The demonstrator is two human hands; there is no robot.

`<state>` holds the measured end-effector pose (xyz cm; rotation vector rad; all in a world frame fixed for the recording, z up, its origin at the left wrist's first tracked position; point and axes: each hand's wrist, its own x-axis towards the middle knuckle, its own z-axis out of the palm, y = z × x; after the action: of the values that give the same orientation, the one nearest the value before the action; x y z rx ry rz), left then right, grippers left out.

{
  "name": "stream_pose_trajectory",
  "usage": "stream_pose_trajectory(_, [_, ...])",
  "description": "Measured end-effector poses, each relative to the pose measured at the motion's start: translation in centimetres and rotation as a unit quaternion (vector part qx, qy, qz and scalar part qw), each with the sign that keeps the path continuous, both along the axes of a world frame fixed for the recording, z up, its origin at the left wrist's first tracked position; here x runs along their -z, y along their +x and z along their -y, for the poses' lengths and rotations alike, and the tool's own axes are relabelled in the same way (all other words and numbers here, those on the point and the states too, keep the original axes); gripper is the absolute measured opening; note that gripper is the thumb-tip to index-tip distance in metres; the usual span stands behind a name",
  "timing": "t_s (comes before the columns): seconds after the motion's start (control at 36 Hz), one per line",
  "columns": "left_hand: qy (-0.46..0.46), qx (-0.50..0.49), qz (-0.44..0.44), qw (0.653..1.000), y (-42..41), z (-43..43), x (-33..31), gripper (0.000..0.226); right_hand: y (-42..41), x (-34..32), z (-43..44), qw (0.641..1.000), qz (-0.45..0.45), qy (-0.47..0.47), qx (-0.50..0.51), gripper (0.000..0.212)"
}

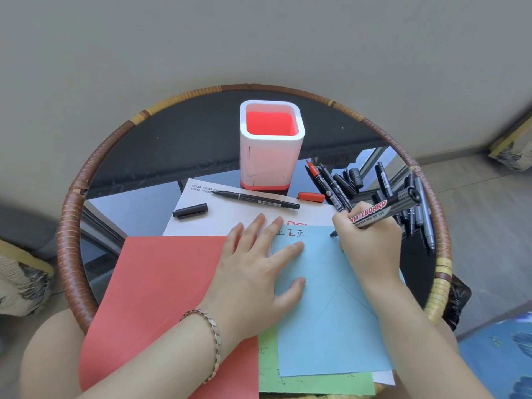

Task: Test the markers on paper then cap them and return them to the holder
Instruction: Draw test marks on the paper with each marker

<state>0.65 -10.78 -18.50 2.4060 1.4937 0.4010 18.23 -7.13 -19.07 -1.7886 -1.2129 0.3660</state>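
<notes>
My right hand (370, 240) grips a black whiteboard marker (384, 210), uncapped, its tip touching the blue paper (328, 312) near several written characters. My left hand (256, 269) lies flat with straight fingers, pressing the blue paper down. The white holder with a red inside (272, 145) stands at the back centre, with no marker visible in it. A thin black pen (256, 199) lies uncapped on the white sheet (230, 217), its black cap (190, 210) to the left. A pile of markers (403, 197) lies to the right of the holder.
A red sheet (161, 298) and a green sheet (313, 384) lie under the blue one. A red cap (311, 196) and a red marker (315, 175) lie beside the holder. The round glass table has a woven rattan rim (72, 226). The wall is close behind.
</notes>
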Motion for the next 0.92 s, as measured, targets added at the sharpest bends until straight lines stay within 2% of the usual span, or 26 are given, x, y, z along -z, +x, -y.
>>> stream_pose_trajectory(0.17, [0.005, 0.014, -0.021, 1.0, 0.0, 0.1, -0.3, 0.053, -0.4, -0.5, 0.2, 0.998, -0.023, 0.052, -0.036, 0.028])
stream_pose_trajectory(0.33, [0.058, 0.04, -0.076, 0.995, 0.5, -0.2, -1.2, 0.047, 1.6, -1.9, 0.7, 0.995, 0.006, 0.037, -0.092, 0.034])
stream_pose_trajectory(0.42, [0.057, 0.038, -0.087, 0.994, 0.9, -0.3, -1.5, 0.044, 3.6, -3.1, 1.0, 0.994, 0.001, 0.048, -0.101, 0.028])
stream_pose_trajectory(0.53, [0.05, 0.024, -0.056, 0.997, 1.2, -0.3, -0.8, 0.036, 6.4, -4.7, 0.6, 0.993, -0.012, 0.023, -0.118, 0.009])
stream_pose_trajectory(0.64, [0.035, 0.016, -0.006, 0.999, 1.0, -0.2, -0.4, 0.043, 7.7, -5.5, 0.1, 0.987, -0.087, -0.015, -0.132, 0.02])
stream_pose_trajectory(0.69, [0.037, 0.015, 0.002, 0.999, 1.0, -0.2, -0.5, 0.043, 8.0, -5.5, -0.2, 0.99, -0.054, -0.039, -0.127, 0.021])
stream_pose_trajectory(0.81, [0.03, 0.018, 0.008, 0.999, 0.9, -0.2, -0.5, 0.044, 7.6, -5.0, -0.6, 0.984, 0.112, -0.078, -0.11, 0.003])
stream_pose_trajectory(0.92, [0.019, 0.026, 0.01, 0.999, 0.9, -0.2, -0.3, 0.047, 7.3, -4.8, -0.9, 0.945, 0.287, -0.029, -0.156, 0.017])
